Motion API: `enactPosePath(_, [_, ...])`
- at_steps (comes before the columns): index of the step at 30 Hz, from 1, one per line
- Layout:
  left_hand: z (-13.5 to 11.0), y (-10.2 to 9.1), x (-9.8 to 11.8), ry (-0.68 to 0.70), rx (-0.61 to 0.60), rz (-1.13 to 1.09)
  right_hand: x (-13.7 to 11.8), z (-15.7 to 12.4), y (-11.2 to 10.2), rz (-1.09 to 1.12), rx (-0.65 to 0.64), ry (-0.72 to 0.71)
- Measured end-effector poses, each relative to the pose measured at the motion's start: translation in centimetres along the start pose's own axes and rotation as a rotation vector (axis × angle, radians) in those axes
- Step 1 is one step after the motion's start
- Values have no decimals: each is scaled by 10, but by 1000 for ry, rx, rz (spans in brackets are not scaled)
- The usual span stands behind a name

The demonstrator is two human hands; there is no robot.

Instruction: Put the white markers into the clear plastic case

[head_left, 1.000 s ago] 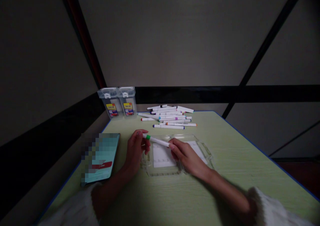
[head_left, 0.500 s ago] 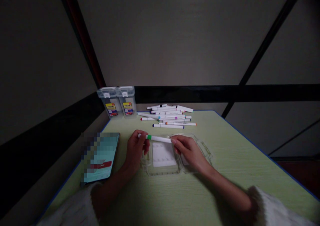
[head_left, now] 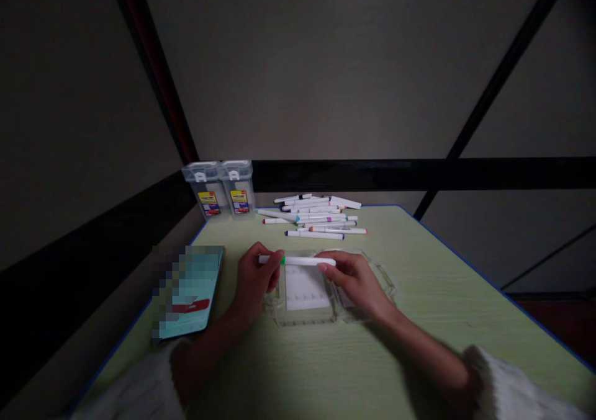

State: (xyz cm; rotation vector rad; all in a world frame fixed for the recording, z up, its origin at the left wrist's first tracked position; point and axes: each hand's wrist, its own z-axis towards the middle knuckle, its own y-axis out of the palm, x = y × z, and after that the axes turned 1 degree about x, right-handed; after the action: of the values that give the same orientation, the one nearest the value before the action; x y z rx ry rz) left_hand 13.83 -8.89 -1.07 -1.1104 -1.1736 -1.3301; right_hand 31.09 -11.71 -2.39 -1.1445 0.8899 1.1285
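Both hands grip white marker (head_left: 302,261) level over clear case (head_left: 326,290), mid-table: left hand (head_left: 254,280) at green-banded end, right hand (head_left: 356,278) at other. Green table (head_left: 419,321); loose markers (head_left: 316,216) near far edge; dim room.

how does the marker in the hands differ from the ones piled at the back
The held marker is gripped at its ends by the left hand and right hand, above the clear case; the piled markers lie loose on the table, untouched. The held one shows a green band; the pile shows several colours. All have white barrels.
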Motion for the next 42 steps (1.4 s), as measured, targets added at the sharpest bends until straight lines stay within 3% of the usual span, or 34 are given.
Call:
enactPosePath(11, [0,1,0,-31,94,23,-5,-3,4,95,6,83])
enactPosePath(18, [3,-1,-6,-81,93,-39,-7,-2,5,79,37,79])
enactPosePath(42, [7,0,-6,21,96,-180,-10,0,4,126,-46,138])
